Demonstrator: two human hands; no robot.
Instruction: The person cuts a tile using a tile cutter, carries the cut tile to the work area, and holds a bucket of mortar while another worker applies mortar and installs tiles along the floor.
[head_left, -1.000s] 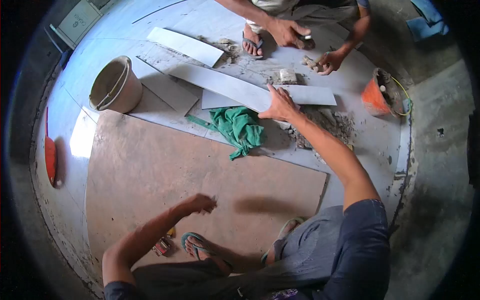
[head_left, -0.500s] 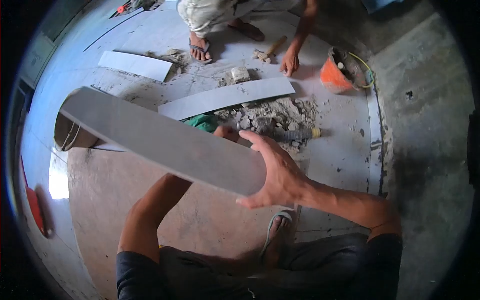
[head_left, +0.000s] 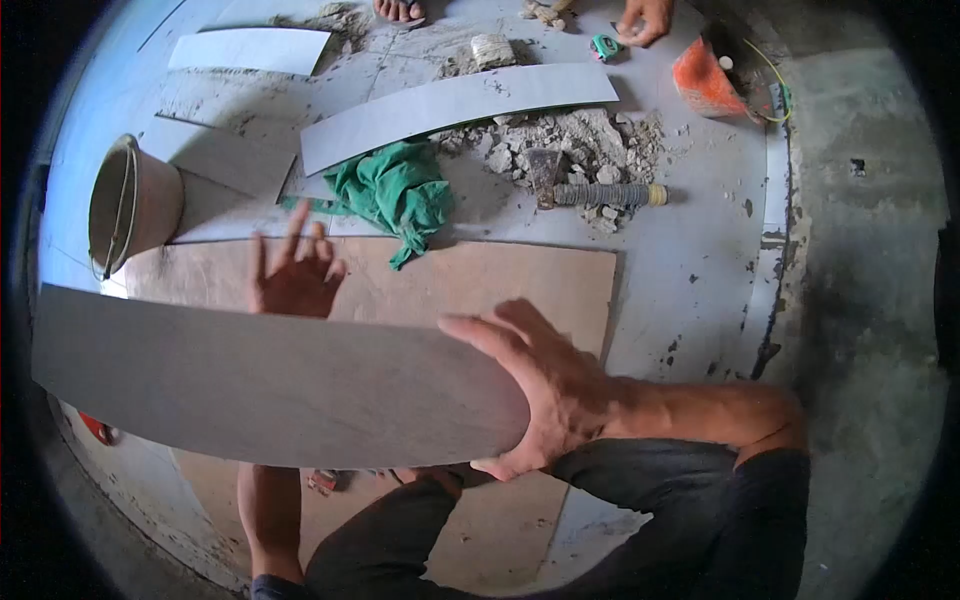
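Note:
A long grey tile strip (head_left: 270, 385) lies across the view in front of me, close to the camera. My right hand (head_left: 555, 385) clamps its right end, thumb on the near edge and fingers along the far edge. Beyond the strip's far edge my left hand (head_left: 297, 280) shows with fingers spread; the strip hides its wrist, and whether the palm touches the strip I cannot tell. Below both is a brown board (head_left: 560, 275). A crumpled green cloth (head_left: 395, 195) and a hammer with a wrapped handle (head_left: 605, 193) lie past the board.
A bucket (head_left: 165, 200) stands at left, an orange container (head_left: 705, 80) at upper right. Pale tile strips (head_left: 450, 108) lie near rubble (head_left: 590, 140). A co-worker's hand (head_left: 648, 18) is near a small green object (head_left: 605, 46). A concrete wall (head_left: 870, 300) borders the right.
The tile strip has swung from a steep slant to nearly level and come lower. My left hand has moved left, its fingers now spread beyond the strip. The view has tipped downward.

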